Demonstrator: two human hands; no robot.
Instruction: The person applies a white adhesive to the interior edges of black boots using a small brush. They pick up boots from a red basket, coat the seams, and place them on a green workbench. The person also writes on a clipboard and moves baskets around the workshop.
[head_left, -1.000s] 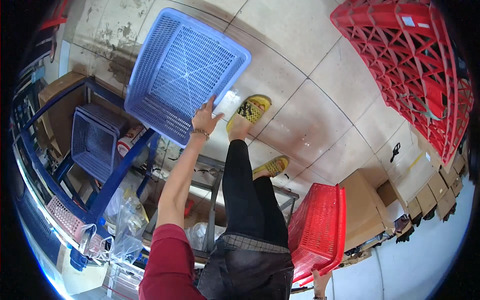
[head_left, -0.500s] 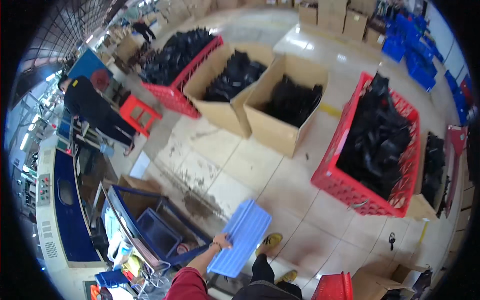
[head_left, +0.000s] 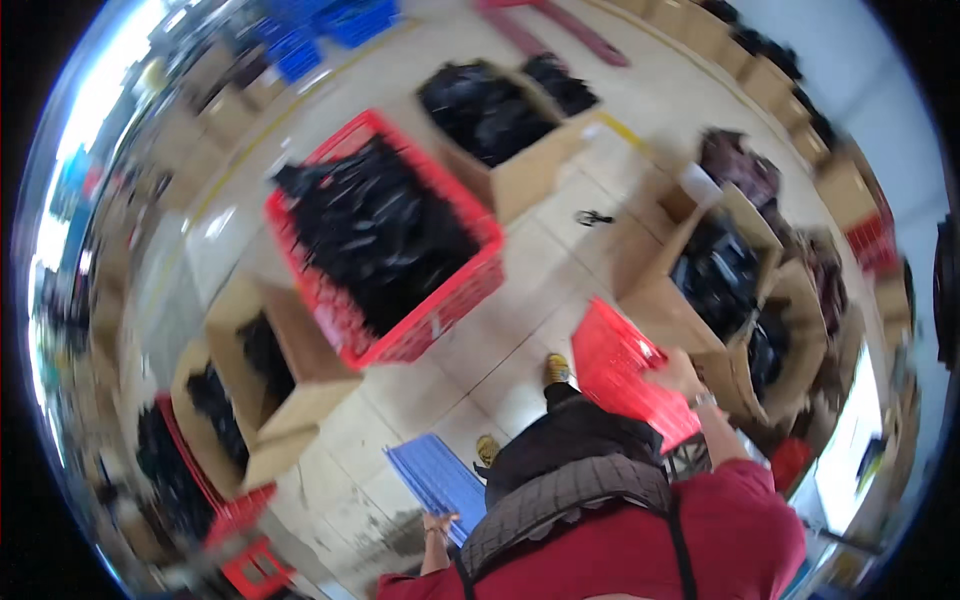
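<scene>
My left hand [head_left: 438,521] is closed on the edge of a blue plastic basket [head_left: 428,472], which hangs low beside my left leg. Out to the right, my right hand [head_left: 678,376] grips the rim of a red plastic basket [head_left: 610,362], held tilted beside my right leg. Motion blurs the picture somewhat. Most of my right fingers are hidden behind that rim. Ahead on the tiled floor stands a large red crate [head_left: 440,325] heaped with glossy black pieces [head_left: 385,235].
Cardboard boxes of black pieces stand ahead [head_left: 540,170], at the right [head_left: 660,290] and at the left [head_left: 290,350]. A red stool [head_left: 255,570] is at the lower left. Blue crates [head_left: 350,20] and a dark red pallet jack [head_left: 590,35] are farther off. A small black item [head_left: 593,217] lies on the floor.
My view has turned to the right. My right hand has come into view, holding the red basket that stood at the lower edge before. The blue basket stays in my left hand.
</scene>
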